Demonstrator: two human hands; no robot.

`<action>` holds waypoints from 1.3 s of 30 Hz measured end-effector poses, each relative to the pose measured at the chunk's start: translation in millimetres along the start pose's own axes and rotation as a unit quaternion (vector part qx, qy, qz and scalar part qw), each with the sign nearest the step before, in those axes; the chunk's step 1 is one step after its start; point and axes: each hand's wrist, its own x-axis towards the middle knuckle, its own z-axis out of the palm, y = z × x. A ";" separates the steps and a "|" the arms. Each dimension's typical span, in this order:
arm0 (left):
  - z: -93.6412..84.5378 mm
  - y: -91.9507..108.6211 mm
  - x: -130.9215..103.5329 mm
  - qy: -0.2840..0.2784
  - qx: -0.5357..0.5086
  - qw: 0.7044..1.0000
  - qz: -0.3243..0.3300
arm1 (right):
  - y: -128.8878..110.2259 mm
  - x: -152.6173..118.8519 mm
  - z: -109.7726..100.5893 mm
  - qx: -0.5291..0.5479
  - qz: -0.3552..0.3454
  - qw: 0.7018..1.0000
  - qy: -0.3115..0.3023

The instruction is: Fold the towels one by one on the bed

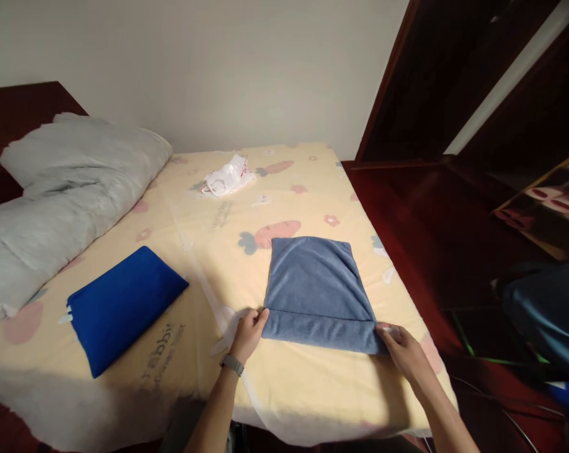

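On a yellow sheet (pixel 209 233) printed with carrots (pixel 279 233), a rumpled grey quilt (pixel 90 167) lies before a dark headboard (pixel 29 100), a white plastic bag (pixel 231 176) sits near the pale wall (pixel 247 75) and a flat blue pad (pixel 126 308) rests, while shoes (pixel 563 204) line a rack (pixel 546 244) at far right.

Item quantities are as follows. Hands: two — one left hand (pixel 250 335) and one right hand (pixel 401 347). Wristband (pixel 232 364): one. Grey-blue cloth (pixel 315 277): one. Bright blue flat item (pixel 126 305): one. White plastic bag (pixel 231 176): one. Bed (pixel 322 390): one, with one headboard (pixel 24 104) and one grey quilt (pixel 95 163). Printed carrots (pixel 279 234) in full view: two. Slippers (pixel 562 204): several — blur and shadow at the right edge prevent an exact count.
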 end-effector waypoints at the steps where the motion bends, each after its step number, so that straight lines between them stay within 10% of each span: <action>1: 1.7 -3.0 1.0 0.010 -0.012 1.000 0.002 | 1.4 -0.6 -0.2 0.008 -0.006 1.000 -0.003; 6: 4.6 -9.2 -0.9 0.048 -0.053 0.997 0.029 | -0.1 -6.1 -2.7 0.027 -0.038 0.999 0.007; 14: -10.9 -11.3 -19.0 -0.062 -0.103 0.993 0.006 | -4.4 -12.3 -2.2 0.041 -0.072 0.996 -0.040; 22: -17.5 -8.0 -12.4 -0.024 -0.010 0.991 0.130 | -8.9 -6.1 -0.5 -0.030 -0.097 0.995 -0.017; 30: -41.8 -15.4 -24.6 -0.186 0.037 0.956 0.224 | 11.8 -24.3 -30.6 -0.059 -0.167 0.962 -0.209; 39: -26.6 -10.9 -16.7 -0.093 0.024 0.979 0.182 | -13.0 -23.1 -20.5 -0.053 -0.123 0.986 -0.097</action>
